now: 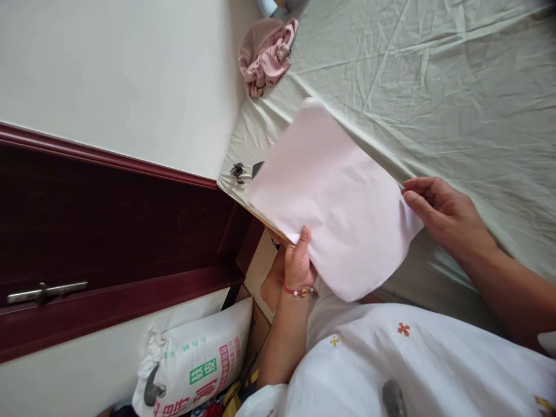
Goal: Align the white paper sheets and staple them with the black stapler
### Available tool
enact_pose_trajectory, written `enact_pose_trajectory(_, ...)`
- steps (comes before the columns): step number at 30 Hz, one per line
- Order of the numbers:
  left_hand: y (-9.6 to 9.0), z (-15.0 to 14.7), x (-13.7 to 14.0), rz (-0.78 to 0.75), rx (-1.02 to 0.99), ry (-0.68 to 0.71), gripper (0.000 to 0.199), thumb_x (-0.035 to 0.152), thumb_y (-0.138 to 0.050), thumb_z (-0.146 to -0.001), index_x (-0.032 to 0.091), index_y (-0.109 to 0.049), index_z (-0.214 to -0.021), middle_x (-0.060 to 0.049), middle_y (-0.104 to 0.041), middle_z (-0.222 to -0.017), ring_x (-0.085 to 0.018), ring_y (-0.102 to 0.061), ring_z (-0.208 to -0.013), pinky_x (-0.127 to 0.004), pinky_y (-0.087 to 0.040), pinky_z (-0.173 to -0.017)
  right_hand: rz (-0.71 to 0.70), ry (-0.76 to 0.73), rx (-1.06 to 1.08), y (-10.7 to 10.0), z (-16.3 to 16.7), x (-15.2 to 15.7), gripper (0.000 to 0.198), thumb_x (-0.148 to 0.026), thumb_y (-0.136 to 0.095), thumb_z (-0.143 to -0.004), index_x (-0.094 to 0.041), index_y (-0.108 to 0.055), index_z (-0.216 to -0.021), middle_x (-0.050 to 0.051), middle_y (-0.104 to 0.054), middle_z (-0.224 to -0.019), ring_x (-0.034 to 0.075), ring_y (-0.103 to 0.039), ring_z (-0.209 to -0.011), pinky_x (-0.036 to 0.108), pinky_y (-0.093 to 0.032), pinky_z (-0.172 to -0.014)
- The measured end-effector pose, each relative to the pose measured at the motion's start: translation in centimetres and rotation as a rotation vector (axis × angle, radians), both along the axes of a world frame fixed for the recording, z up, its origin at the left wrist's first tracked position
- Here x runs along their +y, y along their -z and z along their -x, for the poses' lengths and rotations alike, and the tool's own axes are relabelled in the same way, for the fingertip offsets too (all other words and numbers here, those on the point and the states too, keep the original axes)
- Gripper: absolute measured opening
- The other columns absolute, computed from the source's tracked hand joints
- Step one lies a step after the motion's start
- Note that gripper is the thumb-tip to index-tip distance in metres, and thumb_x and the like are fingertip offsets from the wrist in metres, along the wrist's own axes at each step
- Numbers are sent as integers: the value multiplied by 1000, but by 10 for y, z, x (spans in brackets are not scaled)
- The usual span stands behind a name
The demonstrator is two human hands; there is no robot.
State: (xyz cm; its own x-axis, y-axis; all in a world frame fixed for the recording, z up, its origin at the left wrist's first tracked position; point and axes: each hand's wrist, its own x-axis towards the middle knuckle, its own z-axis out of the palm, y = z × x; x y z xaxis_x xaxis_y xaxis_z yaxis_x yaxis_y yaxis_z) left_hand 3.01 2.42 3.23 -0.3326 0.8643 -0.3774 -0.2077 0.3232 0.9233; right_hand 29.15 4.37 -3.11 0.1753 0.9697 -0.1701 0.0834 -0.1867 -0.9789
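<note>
- Pink sheet (334, 197), paper by the look, sits mid-view, tilted over the pale green cloth (438, 98). Can't tell if single or stacked.
- Hands: left hand (299, 266) clamped on the near edge at 7 o'clock, thumb on top. Right hand (447, 214) at 3 o'clock, thumb and fingertips at the corner; can't tell how firmly.
- Crease risk: right corner already curls at the fingertips. More push inward could fold it.
- Dent risk: ripples run from the left thumb. Hard pressure there could set a permanent mark.
- Tear risk: hands pulling opposite ways would load the edge between the two grips.
- Droop risk: far corner at 11 o'clock has no hand on it, so it could flop.
- Sweep risk: small dark items (237, 169) at 9–10 o'clock lie by the cloth's edge. A low swing could knock them off.
- Snag risk, minor: beaded bracelet (299, 291) sits near the lower edge.
</note>
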Motion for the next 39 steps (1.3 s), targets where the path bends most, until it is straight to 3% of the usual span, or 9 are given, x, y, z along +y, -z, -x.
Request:
enact_pose_trajectory(4,4,-3,5,-94,1,-77,64,64,-77,-81,23,-69,-130,-10,-74,-130,-29,-62,-135,-42,-55,-111,47,-154,284,-5,-1,1,53,-65,-66,-87,-25,-67,-122,5,-77,-105,21,-70,-93,38,-57,-89)
enact_pose_trajectory(9,13,-11,5,-69,29,-18,69,76,-60,-87,25,-68,-133,-11,-73,-132,-31,-62,-133,-44,-56,-107,137,-420,354,-7,-3,0,51,-68,-65,-88,-26,-75,-116,6,-79,-107,24,-73,-96,43,-58,-95)
enact_pose_trajectory(13,27,-21,0,-86,49,-48,66,76,-61,-87,28,-68,-133,-9,-73,-132,-29,-64,-131,-43,-57,-107,101,-576,485,-8,1,-4,44,-60,-79,-79,-30,-80,-112,4,-81,-109,26,-74,-101,45,-58,-100)
enact_pose_trajectory(19,47,-22,-9,-147,39,-69,62,59,-87,-71,30,-73,-123,-5,-75,-127,-27,-64,-131,-41,-54,-110,49,-213,610,-5,9,-7,33,-38,-89,-73,-34,-84,-105,-1,-83,-102,21,-75,-96,41,-60,-98)
enact_pose_trajectory(24,32,32,-2,-267,-73,-70,48,37,-98,-60,32,-78,-104,0,-78,-117,-24,-65,-128,-41,-50,-113,-238,-40,499,-4,5,-6,16,-26,-86,-77,-32,-86,-92,-3,-83,-92,15,-75,-86,31,-61,-89)
enact_pose_trajectory(28,19,76,-1,-395,69,-36,53,29,-97,-61,39,-78,-109,4,-76,-126,-18,-66,-125,-33,-50,-111,-354,-12,405,-3,2,-8,18,-17,-83,-78,-31,-86,-87,-5,-83,-88,11,-72,-76,23,-60,-80)
enact_pose_trajectory(31,18,88,-4,-371,225,39,54,28,-98,-60,31,-79,-110,-1,-79,-117,-18,-71,-114,-31,-54,-104,-468,-91,306,3,-1,-9,20,-12,-80,-80,-31,-85,-86,-6,-81,-80,10,-69,-68,21,-57,-71)
enact_pose_trajectory(34,21,88,-4,-342,315,111,46,28,-97,-61,24,-79,-103,-3,-81,-104,-20,-73,-105,-33,-57,-99,-570,-194,226,9,-4,-10,19,-16,-80,-80,-31,-85,-91,-3,-81,-85,16,-73,-76,27,-58,-75)
enact_pose_trajectory(39,25,102,-4,-356,377,108,47,32,-97,-59,25,-77,-101,-5,-79,-110,-27,-71,-114,-40,-58,-101,-527,-194,217,1,-7,-10,12,-22,-82,-80,-27,-84,-91,0,-80,-83,18,-72,-73,28,-57,-71)
